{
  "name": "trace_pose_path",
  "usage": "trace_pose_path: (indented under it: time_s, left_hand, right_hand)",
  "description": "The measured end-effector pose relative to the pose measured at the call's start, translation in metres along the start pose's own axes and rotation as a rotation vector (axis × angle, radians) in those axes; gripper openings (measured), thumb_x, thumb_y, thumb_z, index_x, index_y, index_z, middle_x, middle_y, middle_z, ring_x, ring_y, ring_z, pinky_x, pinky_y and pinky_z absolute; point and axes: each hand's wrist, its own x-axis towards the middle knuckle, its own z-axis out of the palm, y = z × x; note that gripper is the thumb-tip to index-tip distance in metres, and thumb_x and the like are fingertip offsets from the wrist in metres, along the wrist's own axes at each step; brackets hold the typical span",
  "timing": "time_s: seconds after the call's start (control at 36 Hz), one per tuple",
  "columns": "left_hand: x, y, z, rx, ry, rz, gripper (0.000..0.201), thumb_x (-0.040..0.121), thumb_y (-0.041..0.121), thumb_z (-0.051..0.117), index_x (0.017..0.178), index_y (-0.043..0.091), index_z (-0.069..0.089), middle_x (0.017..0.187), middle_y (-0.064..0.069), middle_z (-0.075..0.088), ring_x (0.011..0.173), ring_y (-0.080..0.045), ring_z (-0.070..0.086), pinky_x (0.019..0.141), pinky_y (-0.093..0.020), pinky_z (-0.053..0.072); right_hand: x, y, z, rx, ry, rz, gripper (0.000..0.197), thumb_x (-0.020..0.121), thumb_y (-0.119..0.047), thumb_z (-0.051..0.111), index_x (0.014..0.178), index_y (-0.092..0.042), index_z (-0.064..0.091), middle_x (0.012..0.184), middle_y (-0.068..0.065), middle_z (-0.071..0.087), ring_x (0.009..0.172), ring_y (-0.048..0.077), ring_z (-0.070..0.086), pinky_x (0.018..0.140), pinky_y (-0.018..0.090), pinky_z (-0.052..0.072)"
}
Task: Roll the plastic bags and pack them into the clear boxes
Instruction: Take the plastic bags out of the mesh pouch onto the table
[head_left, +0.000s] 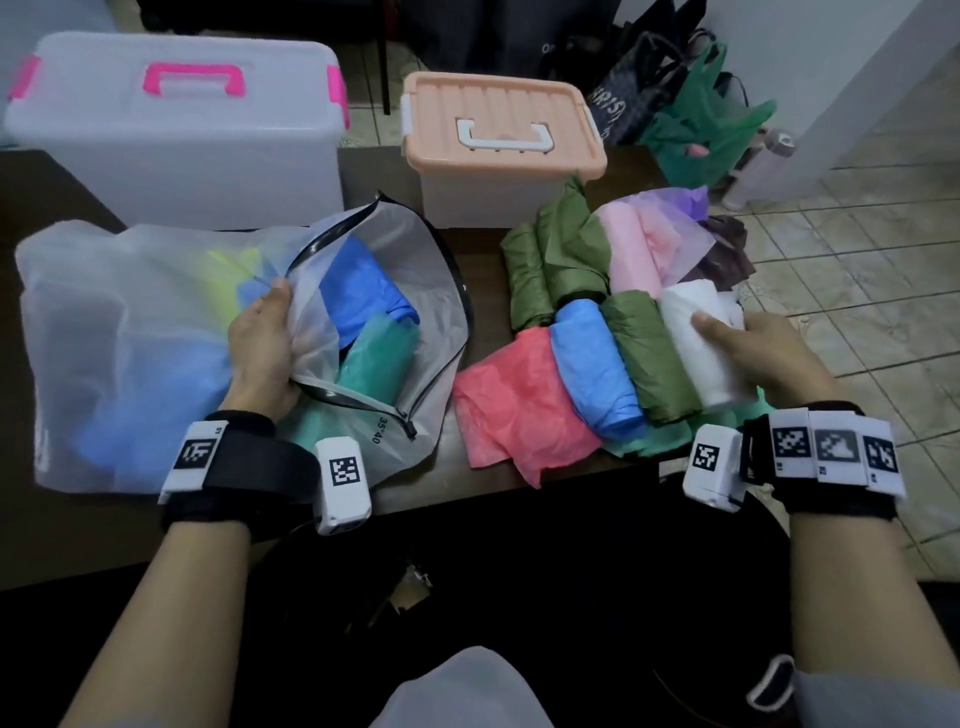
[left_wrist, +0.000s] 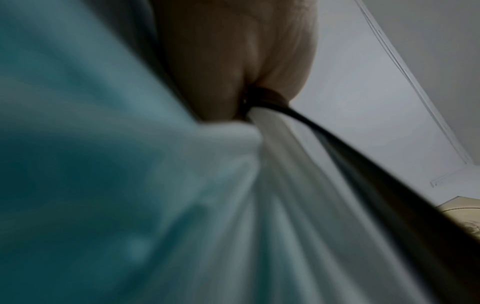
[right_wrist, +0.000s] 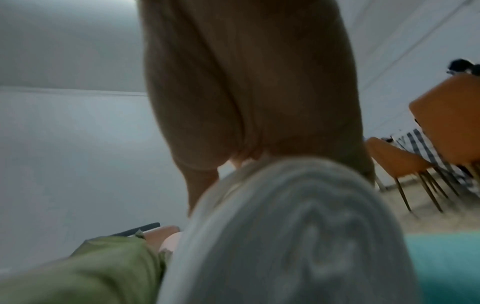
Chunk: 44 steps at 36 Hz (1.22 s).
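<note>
Head view shows my left hand (head_left: 262, 343) pinching the zip pouch (head_left: 395, 291) mouth open while my right hand (head_left: 753, 353), fingers wrapped, grips the white roll (head_left: 698, 343) right of the pouch, so I'd keep that grip snug and the mouth wide.

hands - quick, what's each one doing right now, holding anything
Left hand: grips the zip pouch by its open edge.
Right hand: grips the white roll.
</note>
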Motion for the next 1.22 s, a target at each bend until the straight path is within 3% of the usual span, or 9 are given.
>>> trace_pose_path:
  time_s: [0.08,0.17,0.56,0.64,0.75,0.83,0.97,1.08,1.22]
  left_hand:
    - [0.000,0.000,0.000,0.005,-0.005,0.001,0.025,0.098,0.029,0.048,0.080,0.017,0.060,0.060,0.009,0.059,0.056,-0.007,0.054,0.052,-0.019,0.046]
    - [0.001,-0.001,-0.001,0.013,-0.008,-0.004,0.025,0.098,0.030,0.048,0.079,0.017,0.059,0.067,0.004,0.057,0.056,-0.009,0.053,0.050,-0.019,0.045]
    - [0.001,0.001,-0.003,0.055,-0.025,-0.012,0.026,0.097,0.030,0.049,0.075,0.018,0.052,0.071,-0.002,0.048,0.061,-0.015,0.045,0.057,-0.027,0.038]
    - [0.000,0.002,-0.002,0.063,-0.019,-0.008,0.027,0.097,0.029,0.049,0.073,0.017,0.052,0.071,-0.003,0.048,0.062,-0.015,0.044,0.058,-0.028,0.037]
    - [0.000,0.002,-0.003,0.082,-0.002,0.003,0.032,0.097,0.029,0.050,0.066,0.020,0.045,0.063,0.001,0.042,0.056,-0.013,0.039,0.054,-0.026,0.034]
    - [-0.001,0.002,-0.003,0.090,-0.011,0.015,0.032,0.097,0.029,0.050,0.067,0.020,0.044,0.066,-0.002,0.039,0.059,-0.015,0.037,0.055,-0.028,0.032]
    - [-0.005,0.003,-0.003,0.056,-0.004,0.002,0.038,0.098,0.027,0.049,0.062,0.020,0.039,0.045,0.012,0.040,0.054,-0.011,0.036,0.053,-0.025,0.032]
    - [-0.005,0.002,-0.005,0.093,0.006,0.026,0.038,0.097,0.029,0.050,0.062,0.021,0.040,0.054,0.007,0.040,0.058,-0.012,0.034,0.057,-0.028,0.031]
    - [-0.004,0.000,-0.006,0.086,0.007,0.029,0.035,0.097,0.029,0.051,0.064,0.020,0.044,0.064,0.001,0.038,0.060,-0.012,0.035,0.057,-0.027,0.031]
  right_hand:
    - [0.003,-0.002,0.001,-0.160,-0.001,0.025,0.074,0.092,-0.054,0.046,0.124,0.011,0.049,0.131,0.028,0.049,0.113,0.035,0.050,0.088,0.035,0.038]
    - [0.002,-0.008,0.005,-0.261,0.120,0.039,0.086,0.091,-0.061,0.037,0.141,0.007,0.026,0.149,0.026,0.023,0.139,0.037,0.020,0.112,0.045,0.019]
    - [0.011,-0.002,0.031,-0.372,0.074,-0.169,0.058,0.097,-0.043,0.039,0.140,-0.005,0.030,0.139,0.030,0.038,0.128,0.043,0.036,0.105,0.046,0.029]
    - [0.000,-0.018,0.032,-0.417,0.215,-0.202,0.064,0.096,-0.046,0.040,0.144,-0.005,0.027,0.148,0.027,0.025,0.138,0.039,0.018,0.113,0.048,0.015]
    - [-0.029,-0.063,0.048,-0.123,0.455,-0.516,0.044,0.092,-0.028,0.050,0.129,-0.002,0.049,0.132,0.018,0.048,0.124,0.029,0.041,0.103,0.032,0.028]
    - [-0.058,-0.098,0.083,0.232,0.174,-0.509,0.020,0.093,-0.017,0.054,0.111,-0.012,0.060,0.109,0.007,0.062,0.099,0.017,0.057,0.091,0.025,0.044]
    - [-0.101,-0.124,0.156,0.635,-0.582,-0.056,0.008,0.093,-0.004,0.052,0.094,-0.001,0.060,0.083,0.011,0.057,0.073,0.018,0.057,0.070,0.025,0.049]
    - [-0.113,-0.127,0.187,0.531,-0.728,0.143,0.035,0.090,-0.003,0.058,0.123,0.009,0.050,0.114,0.015,0.058,0.110,0.029,0.057,0.088,0.032,0.048]
    - [-0.106,-0.128,0.201,0.478,-0.758,0.245,0.046,0.085,-0.002,0.065,0.127,0.001,0.047,0.128,0.017,0.056,0.117,0.029,0.056,0.083,0.032,0.050]
